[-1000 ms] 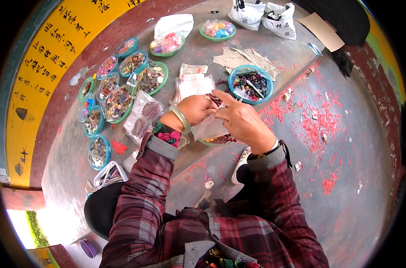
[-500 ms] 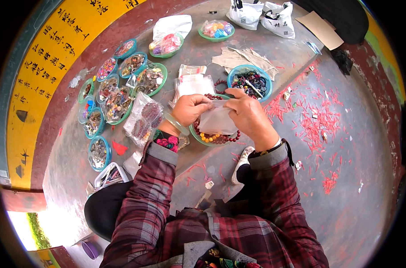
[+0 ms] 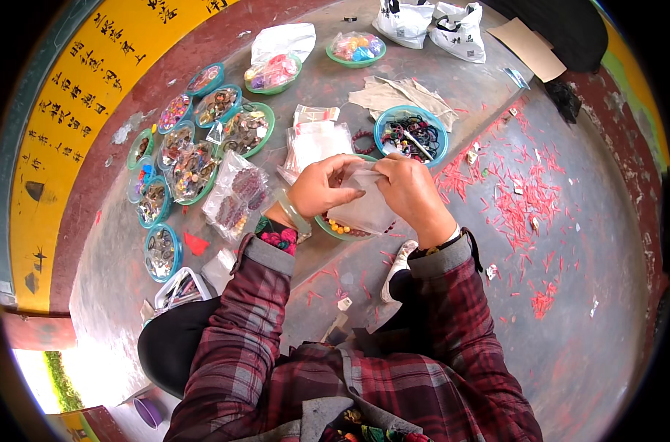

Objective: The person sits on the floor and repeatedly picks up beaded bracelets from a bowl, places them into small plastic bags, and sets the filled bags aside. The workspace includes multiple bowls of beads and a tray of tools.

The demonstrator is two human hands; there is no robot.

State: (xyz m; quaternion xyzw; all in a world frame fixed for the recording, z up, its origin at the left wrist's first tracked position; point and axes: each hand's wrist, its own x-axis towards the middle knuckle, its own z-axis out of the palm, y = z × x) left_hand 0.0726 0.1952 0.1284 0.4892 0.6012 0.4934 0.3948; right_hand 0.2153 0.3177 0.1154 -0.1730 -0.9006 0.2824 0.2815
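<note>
Your right hand (image 3: 416, 195) pinches the bag (image 3: 364, 206) by its top edge, seemingly to steady it; your left hand (image 3: 321, 189) curls there, its grip unclear. The bag hangs over the bowl (image 3: 332, 232) of beads (image 3: 341, 227), likely keeping both close.

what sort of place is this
Likely a semi-outdoor shelter or pavilion: there's a bright opening onto greenery, a black-lettered yellow wall band, and round blue plastic bowls of small trinkets.

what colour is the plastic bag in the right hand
The plastic bag is translucent whitish, best seen in the head view.
</note>
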